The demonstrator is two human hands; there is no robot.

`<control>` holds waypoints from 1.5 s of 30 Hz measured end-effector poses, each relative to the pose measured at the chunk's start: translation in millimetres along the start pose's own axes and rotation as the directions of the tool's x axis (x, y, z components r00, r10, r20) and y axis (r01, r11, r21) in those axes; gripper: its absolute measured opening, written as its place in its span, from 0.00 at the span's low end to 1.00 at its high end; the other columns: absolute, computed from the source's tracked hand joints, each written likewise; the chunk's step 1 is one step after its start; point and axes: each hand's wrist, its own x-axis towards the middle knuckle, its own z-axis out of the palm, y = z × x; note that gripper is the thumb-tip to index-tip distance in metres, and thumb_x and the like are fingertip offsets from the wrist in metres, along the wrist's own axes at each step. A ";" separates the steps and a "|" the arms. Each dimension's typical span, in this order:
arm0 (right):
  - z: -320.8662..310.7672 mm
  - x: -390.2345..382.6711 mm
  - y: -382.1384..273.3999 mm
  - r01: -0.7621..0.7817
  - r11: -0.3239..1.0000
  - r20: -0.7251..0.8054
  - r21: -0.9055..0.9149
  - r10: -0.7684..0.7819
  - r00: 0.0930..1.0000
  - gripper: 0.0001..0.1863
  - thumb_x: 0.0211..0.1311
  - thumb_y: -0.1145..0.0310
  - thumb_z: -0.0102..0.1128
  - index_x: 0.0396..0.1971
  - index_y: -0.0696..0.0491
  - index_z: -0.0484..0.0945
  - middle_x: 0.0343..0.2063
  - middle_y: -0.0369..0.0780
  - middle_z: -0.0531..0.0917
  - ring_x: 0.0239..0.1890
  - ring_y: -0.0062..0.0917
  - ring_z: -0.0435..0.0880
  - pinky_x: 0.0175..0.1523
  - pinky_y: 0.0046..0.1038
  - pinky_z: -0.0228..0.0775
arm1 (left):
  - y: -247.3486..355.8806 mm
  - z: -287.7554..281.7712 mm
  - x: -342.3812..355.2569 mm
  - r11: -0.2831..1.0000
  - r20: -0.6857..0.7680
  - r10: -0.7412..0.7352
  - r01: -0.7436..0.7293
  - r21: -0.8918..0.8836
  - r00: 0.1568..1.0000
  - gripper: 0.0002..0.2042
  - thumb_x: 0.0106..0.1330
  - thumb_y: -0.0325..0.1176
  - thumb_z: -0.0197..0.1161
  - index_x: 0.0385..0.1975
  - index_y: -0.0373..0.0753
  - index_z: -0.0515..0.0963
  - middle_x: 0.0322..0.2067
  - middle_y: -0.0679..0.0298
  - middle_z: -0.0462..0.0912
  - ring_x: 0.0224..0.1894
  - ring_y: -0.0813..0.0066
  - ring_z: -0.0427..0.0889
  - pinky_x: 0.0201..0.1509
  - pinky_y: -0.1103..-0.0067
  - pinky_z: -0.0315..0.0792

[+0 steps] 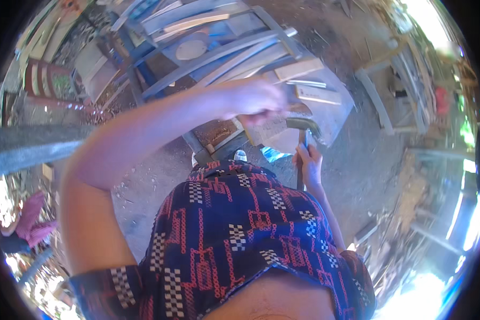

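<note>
My left hand (257, 102) is over the front part of a work surface (298, 136), blurred, with its fingers curled; what they hold, if anything, I cannot make out. My right hand (309, 162) grips the handle of a hammer (304, 125), held upright just right of my left hand with its metal head at the top. Pale wooden pieces (317, 93) and narrow strips lie on the work surface beyond my hands. Part of it is hidden behind my left forearm.
Grey wooden frames and slats (213, 45) lie at the top. A timber beam (34, 146) crosses at the left. Another wooden frame (378, 101) stands at the right. A person in pink clothing (34, 218) is at the lower left. Wood scraps lie on the dirt floor (346, 186).
</note>
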 end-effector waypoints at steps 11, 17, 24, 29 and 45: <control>-4.1 6.6 -45.1 -0.010 0.977 0.348 0.213 -0.066 0.935 0.14 0.70 0.61 0.50 0.32 0.58 0.73 0.21 0.38 0.78 0.21 0.19 0.76 0.28 0.21 0.68 | -152.9 107.4 65.6 0.507 0.103 -0.234 0.212 -0.835 0.967 0.15 0.71 0.36 0.47 0.43 0.30 0.75 0.32 0.57 0.78 0.34 0.66 0.80 0.43 0.69 0.79; 20.9 23.9 -52.9 -0.037 0.999 0.493 0.000 0.032 0.869 0.17 0.66 0.60 0.57 0.30 0.61 0.76 0.20 0.38 0.79 0.20 0.19 0.78 0.24 0.20 0.71 | -152.9 95.9 82.9 0.441 0.089 0.009 0.076 -0.894 0.996 0.15 0.72 0.40 0.46 0.44 0.33 0.72 0.33 0.58 0.77 0.39 0.63 0.81 0.49 0.67 0.78; 19.6 21.2 -58.1 -0.014 1.000 0.487 0.004 0.011 0.873 0.17 0.66 0.60 0.56 0.31 0.62 0.76 0.21 0.39 0.80 0.20 0.19 0.80 0.24 0.20 0.73 | -154.9 113.1 76.1 0.369 0.028 -0.039 0.041 -0.929 0.999 0.13 0.71 0.37 0.45 0.35 0.34 0.72 0.29 0.59 0.76 0.36 0.61 0.81 0.50 0.63 0.77; 9.9 23.5 -66.5 0.016 0.988 0.448 0.157 -0.085 0.890 0.15 0.66 0.62 0.56 0.32 0.61 0.75 0.23 0.37 0.80 0.18 0.16 0.78 0.22 0.20 0.71 | -144.5 103.9 60.3 0.355 0.052 -0.117 0.091 -0.931 0.992 0.12 0.70 0.36 0.51 0.44 0.34 0.74 0.37 0.57 0.78 0.40 0.65 0.81 0.48 0.70 0.79; -16.0 4.9 -30.1 0.097 0.992 0.206 -0.086 -0.077 0.976 0.09 0.52 0.74 0.65 0.28 0.57 0.73 0.19 0.34 0.75 0.17 0.14 0.72 0.22 0.19 0.63 | -161.8 76.3 54.4 0.315 -0.142 -0.172 -0.082 -0.946 0.975 0.13 0.66 0.29 0.56 0.47 0.31 0.76 0.32 0.61 0.78 0.36 0.68 0.80 0.45 0.70 0.76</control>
